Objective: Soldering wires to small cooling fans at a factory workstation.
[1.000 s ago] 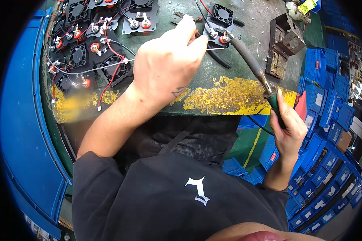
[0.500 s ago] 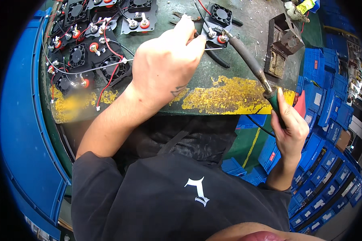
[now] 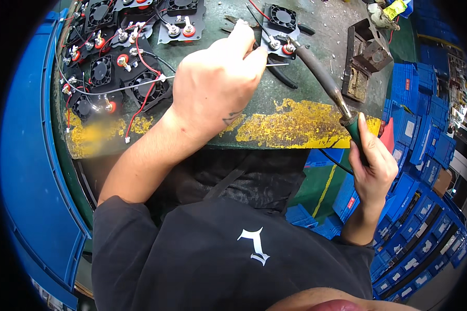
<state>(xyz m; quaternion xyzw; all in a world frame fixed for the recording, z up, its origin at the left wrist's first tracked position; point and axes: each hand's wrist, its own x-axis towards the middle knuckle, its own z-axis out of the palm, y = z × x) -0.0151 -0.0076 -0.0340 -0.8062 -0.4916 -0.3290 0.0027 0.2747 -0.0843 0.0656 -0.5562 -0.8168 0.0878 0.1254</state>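
My right hand [image 3: 374, 166], closed round the green handle, holds a soldering iron [image 3: 321, 72]. Its tip rests at the red-ringed terminal [image 3: 288, 48] of a small dark panel with a black fan [image 3: 282, 17]. Beside that terminal stands a second metal terminal [image 3: 273, 44] with a black wire rising from it. My left hand [image 3: 213, 78] is closed just left of the panel, back upward, with a thin silvery solder wire [image 3: 114, 90] running through it; the wire's end sticks out to the right. The fingertips are partly hidden. Pliers [image 3: 282, 76] lie partly under the panel.
Several fan panels [image 3: 99, 71] with red and black wires crowd the left of the green bench. A rusty metal stand [image 3: 359, 67] with a sponge-like pad sits at right. Blue bins [image 3: 404, 83] stack beyond the bench's right edge. A blue panel [image 3: 36, 155] stands at left.
The fan panel has turned slightly, its fan shifting a little left. My left hand has moved slightly right; the soldering iron stays at the red-ringed terminal.
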